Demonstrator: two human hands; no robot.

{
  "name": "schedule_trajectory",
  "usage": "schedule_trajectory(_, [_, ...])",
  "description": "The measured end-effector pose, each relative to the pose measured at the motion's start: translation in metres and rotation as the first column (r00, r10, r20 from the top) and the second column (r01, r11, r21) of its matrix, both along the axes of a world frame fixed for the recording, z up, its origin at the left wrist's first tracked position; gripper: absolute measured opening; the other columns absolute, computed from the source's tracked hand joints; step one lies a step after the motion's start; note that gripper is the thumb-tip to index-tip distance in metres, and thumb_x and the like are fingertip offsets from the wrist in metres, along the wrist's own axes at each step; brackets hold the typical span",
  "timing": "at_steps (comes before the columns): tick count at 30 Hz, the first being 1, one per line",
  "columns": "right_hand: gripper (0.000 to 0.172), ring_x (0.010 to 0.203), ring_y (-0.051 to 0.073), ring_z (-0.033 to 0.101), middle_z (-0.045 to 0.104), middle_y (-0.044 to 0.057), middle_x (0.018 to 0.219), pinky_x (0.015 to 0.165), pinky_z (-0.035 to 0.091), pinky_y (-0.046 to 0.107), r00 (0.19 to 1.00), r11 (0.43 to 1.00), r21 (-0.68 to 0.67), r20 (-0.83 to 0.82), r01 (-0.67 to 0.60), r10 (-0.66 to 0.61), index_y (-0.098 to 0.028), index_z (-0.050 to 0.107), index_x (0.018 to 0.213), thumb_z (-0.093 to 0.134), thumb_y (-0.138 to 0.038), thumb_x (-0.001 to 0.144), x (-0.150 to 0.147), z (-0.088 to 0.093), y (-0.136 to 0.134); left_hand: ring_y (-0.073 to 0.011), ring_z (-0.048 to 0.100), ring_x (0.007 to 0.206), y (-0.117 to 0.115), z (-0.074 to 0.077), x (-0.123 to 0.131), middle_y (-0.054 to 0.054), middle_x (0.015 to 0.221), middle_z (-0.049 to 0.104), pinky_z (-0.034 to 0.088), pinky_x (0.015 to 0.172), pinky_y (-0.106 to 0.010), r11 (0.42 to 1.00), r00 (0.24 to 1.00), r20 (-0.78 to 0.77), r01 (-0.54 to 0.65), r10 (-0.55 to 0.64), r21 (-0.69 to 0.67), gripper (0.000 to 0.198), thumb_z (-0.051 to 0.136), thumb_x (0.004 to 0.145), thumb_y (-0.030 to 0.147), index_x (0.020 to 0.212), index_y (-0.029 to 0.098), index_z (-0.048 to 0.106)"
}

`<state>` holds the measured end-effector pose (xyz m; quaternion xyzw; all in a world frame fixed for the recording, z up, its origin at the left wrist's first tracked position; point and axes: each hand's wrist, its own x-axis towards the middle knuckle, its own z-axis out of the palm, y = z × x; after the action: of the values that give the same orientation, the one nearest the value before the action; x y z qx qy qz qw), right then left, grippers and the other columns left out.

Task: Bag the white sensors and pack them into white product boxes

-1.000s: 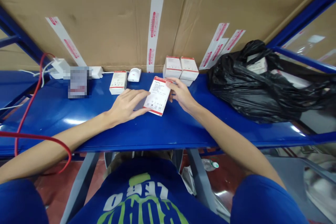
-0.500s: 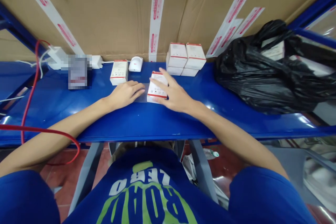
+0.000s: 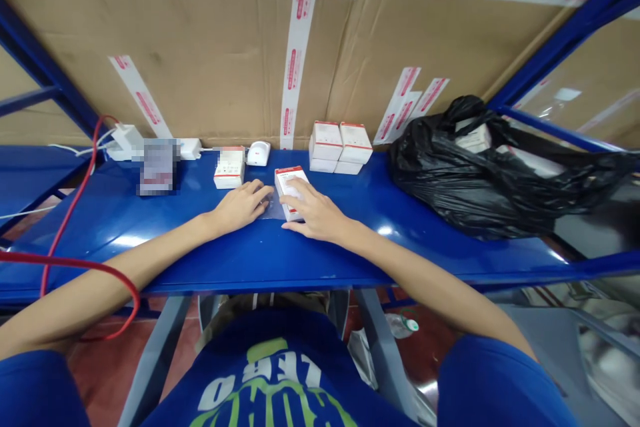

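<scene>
A small white carton with red edging (image 3: 289, 177) lies on the blue tabletop in front of me. My right hand (image 3: 316, 210) reaches over it, fingers across its top face and thumb low by its near corner. Beside the carton a piece of clear plastic film (image 3: 274, 209) lies flat, perhaps a bag; its full outline is hard to see. The curled fingers of my left hand (image 3: 243, 205) are closed at the film's left part. Behind that hand stand another white carton (image 3: 230, 173) and a rounded white device (image 3: 259, 153).
Several stacked white cartons (image 3: 340, 147) stand against the cardboard wall (image 3: 215, 67). A black plastic bag (image 3: 465, 180) with boxes inside fills the right side. At left are white plugs (image 3: 127, 140), a blurred-out object (image 3: 159, 167) and a red cable (image 3: 75, 203) crossing over my left forearm.
The view has tilted up, showing more of the cardboard wall. The carton under my right hand has turned slightly, and my right fingers have drawn closer together. My left hand stays by the film.
</scene>
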<state>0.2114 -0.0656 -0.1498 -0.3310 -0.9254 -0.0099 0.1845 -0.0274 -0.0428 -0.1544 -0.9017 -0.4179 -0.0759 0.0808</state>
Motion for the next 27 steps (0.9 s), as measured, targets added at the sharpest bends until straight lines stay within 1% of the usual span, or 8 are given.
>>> schedule_trajectory(2, [0.045,0.147,0.039,0.048,0.055,0.024,0.148,0.111,0.054,0.061,1.000,1.000,0.007,-0.019,-0.001,0.001,-0.017,0.068,0.129,0.077,-0.038,0.090,-0.001,-0.001,0.000,-0.0298,0.070,0.116,0.002,-0.002,-0.001,-0.017,0.144,0.062,0.059,0.098,-0.046,1.000,1.000,0.005,0.007,-0.007,-0.004,0.040,0.039,0.105,0.025,0.136,0.018,0.062])
schedule_trajectory(4, [0.042,0.145,0.039,0.050,0.057,0.023,0.147,0.109,0.055,0.061,0.999,1.000,0.003,-0.047,-0.005,0.005,-0.018,0.069,0.126,0.077,-0.036,0.089,-0.001,-0.002,0.000,-0.0297,0.069,0.122,0.004,-0.003,-0.003,-0.016,0.150,0.059,0.056,0.105,-0.048,0.999,0.999,0.019,0.036,-0.036,-0.015,0.042,0.039,0.104,0.026,0.139,0.019,0.062])
schedule_trajectory(9, [0.037,0.141,0.037,0.053,0.058,0.018,0.148,0.101,0.061,0.058,0.989,0.999,-0.040,-0.140,0.036,-0.041,-0.024,0.071,0.123,0.073,-0.040,0.089,0.003,0.003,-0.005,-0.0318,0.069,0.124,0.006,-0.002,-0.004,-0.018,0.145,0.064,0.056,0.106,-0.051,0.995,0.996,0.064,0.067,-0.062,-0.072,0.045,0.040,0.103,0.026,0.138,0.015,0.065])
schedule_trajectory(15, [0.036,0.149,0.040,0.041,0.052,0.012,0.154,0.108,0.054,0.062,0.948,0.986,-0.091,-0.276,0.137,-0.157,-0.027,0.069,0.123,0.069,-0.042,0.090,0.013,0.020,-0.008,-0.0358,0.068,0.126,0.003,0.001,-0.001,-0.019,0.149,0.060,0.056,0.105,-0.055,0.993,0.997,0.070,0.032,-0.024,-0.109,0.047,0.038,0.104,0.028,0.139,0.013,0.066])
schedule_trajectory(19, [0.035,0.146,0.040,0.046,0.056,0.012,0.150,0.111,0.050,0.062,0.939,0.984,-0.046,-0.294,0.171,-0.177,-0.027,0.069,0.120,0.067,-0.044,0.090,0.018,0.023,-0.005,-0.0349,0.071,0.118,0.000,0.002,0.000,-0.019,0.152,0.057,0.060,0.099,-0.054,0.998,0.999,0.031,0.022,-0.020,-0.060,0.047,0.038,0.105,0.032,0.136,0.014,0.068])
schedule_trajectory(23, [0.035,0.144,0.040,0.046,0.056,0.013,0.148,0.111,0.049,0.062,0.923,0.980,0.030,-0.341,0.199,-0.177,-0.026,0.068,0.119,0.065,-0.046,0.090,0.029,0.032,0.001,-0.0338,0.071,0.113,0.000,0.003,0.001,-0.021,0.141,0.064,0.059,0.099,-0.053,0.999,0.998,0.051,0.044,-0.044,0.003,0.046,0.038,0.107,0.035,0.126,0.011,0.072])
schedule_trajectory(25, [0.040,0.144,0.042,0.045,0.054,0.012,0.149,0.108,0.050,0.064,0.905,0.963,0.046,-0.356,0.265,-0.232,-0.027,0.066,0.123,0.065,-0.047,0.089,0.040,0.042,0.008,-0.0333,0.069,0.113,0.000,0.004,0.003,-0.022,0.137,0.067,0.057,0.100,-0.053,0.997,0.994,0.086,0.072,-0.073,0.014,0.046,0.038,0.108,0.036,0.123,0.010,0.073])
schedule_trajectory(27, [0.044,0.142,0.044,0.046,0.054,0.012,0.148,0.105,0.051,0.066,0.889,0.938,0.057,-0.342,0.343,-0.305,-0.028,0.065,0.126,0.066,-0.049,0.088,0.054,0.052,0.022,-0.0329,0.066,0.119,0.000,0.004,0.005,-0.020,0.139,0.066,0.055,0.101,-0.053,0.994,0.988,0.104,0.112,-0.111,0.003,0.044,0.039,0.108,0.037,0.125,0.013,0.072])
